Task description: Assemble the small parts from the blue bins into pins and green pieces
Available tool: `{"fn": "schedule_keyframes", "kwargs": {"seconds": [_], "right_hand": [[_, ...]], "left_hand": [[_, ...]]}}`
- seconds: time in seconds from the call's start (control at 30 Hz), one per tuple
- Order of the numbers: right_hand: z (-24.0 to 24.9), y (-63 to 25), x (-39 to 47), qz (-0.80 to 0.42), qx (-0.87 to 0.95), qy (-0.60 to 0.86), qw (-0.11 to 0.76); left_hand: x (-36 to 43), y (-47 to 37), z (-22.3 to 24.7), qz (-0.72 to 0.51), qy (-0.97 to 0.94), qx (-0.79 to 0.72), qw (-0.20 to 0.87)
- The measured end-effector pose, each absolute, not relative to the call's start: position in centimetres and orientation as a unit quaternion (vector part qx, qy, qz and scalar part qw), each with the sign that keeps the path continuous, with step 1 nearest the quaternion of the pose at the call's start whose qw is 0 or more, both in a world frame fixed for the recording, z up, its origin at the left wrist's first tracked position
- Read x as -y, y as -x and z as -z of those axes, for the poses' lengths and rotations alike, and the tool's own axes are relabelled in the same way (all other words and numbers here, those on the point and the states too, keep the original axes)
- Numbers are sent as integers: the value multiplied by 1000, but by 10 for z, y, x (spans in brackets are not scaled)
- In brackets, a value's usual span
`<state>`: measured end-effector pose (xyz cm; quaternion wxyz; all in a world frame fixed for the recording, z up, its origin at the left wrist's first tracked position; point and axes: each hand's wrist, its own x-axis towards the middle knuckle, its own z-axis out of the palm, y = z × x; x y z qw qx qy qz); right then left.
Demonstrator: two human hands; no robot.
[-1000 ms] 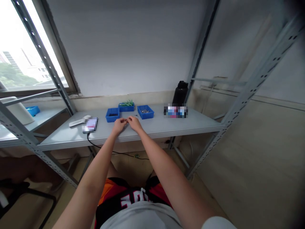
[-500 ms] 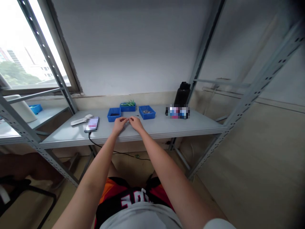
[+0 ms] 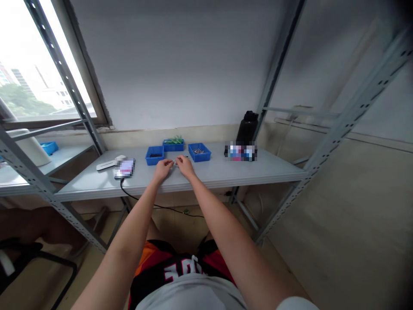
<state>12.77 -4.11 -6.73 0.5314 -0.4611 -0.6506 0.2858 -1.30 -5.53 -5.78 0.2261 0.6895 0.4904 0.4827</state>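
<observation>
My left hand [image 3: 163, 168] and my right hand [image 3: 183, 165] meet fingertip to fingertip over the front of the grey table [image 3: 222, 172]. Both are pinched closed around something too small to make out between them. Just behind my left hand sits a blue tray [image 3: 155, 161] with dark pieces in it. Another blue tray [image 3: 201, 158], holding small shiny metal parts, stands behind and right of my right hand. A third blue tray [image 3: 173, 147] with green pieces [image 3: 175, 140] is at the back.
A blurred phone [image 3: 124, 168] with a black cable [image 3: 129, 194] and a white device [image 3: 106, 165] lie on the left. At the right a black bottle [image 3: 247, 128] stands behind a blurred packet [image 3: 240, 152]. Metal shelf posts frame both sides; a person's leg shows at lower left.
My right hand's fingers have shifted slightly and its pinch looks a little higher. My left hand has barely moved, and the trays stay in place.
</observation>
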Motion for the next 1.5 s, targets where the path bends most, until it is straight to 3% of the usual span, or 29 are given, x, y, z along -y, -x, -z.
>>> {"fn": "schedule_keyframes", "kwargs": {"seconds": [1.03,1.5], "right_hand": [[63,-130,43,-291,618,472,557],[63,-128,46,-304,656,445,528]], "left_hand": [[58,11,54,-513,-641,-518,239],[59,11,52,-517,-633,-522,244]]}}
